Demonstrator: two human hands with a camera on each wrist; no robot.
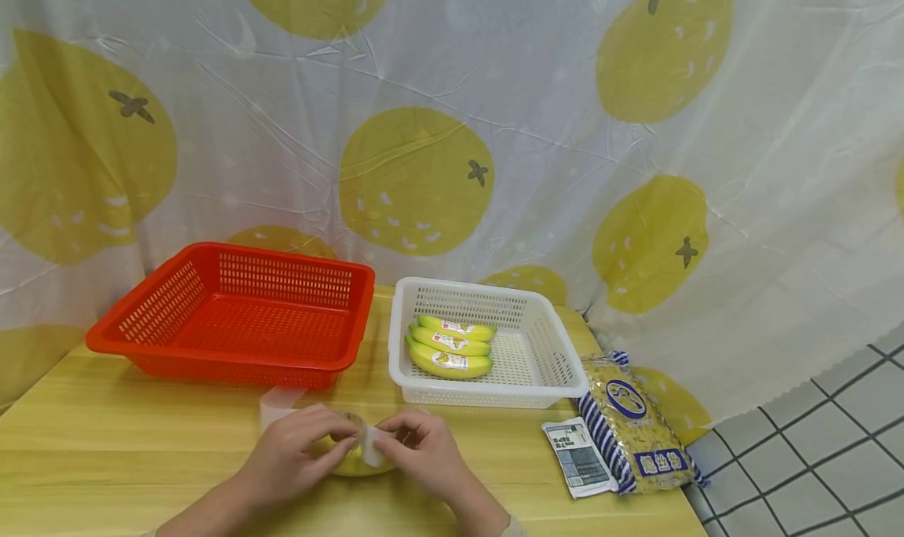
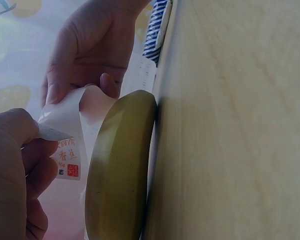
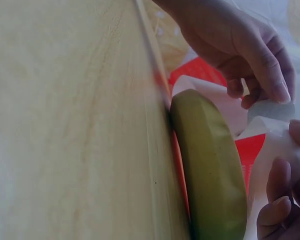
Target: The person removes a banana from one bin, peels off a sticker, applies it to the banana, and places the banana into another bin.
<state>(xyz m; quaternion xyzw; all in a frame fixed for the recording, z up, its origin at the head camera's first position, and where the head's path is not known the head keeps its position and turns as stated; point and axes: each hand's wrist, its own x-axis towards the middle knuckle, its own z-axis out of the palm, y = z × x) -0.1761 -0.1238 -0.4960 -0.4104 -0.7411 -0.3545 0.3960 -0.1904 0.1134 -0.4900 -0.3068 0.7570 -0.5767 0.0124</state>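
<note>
The sticker [image 2: 67, 160] reads "香蕉" in red.

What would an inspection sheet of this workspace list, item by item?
Surface: wooden table, pale yellow.
Job's things: banana lying on the table; label strip held over it.
Clutter: red basket; white basket holding three labelled bananas; noodle packet; small card.
Grippers: left hand and right hand both pinch the label strip.
Cables: nothing seen.
Surroundings: fruit-print curtain; tiled floor.
</note>
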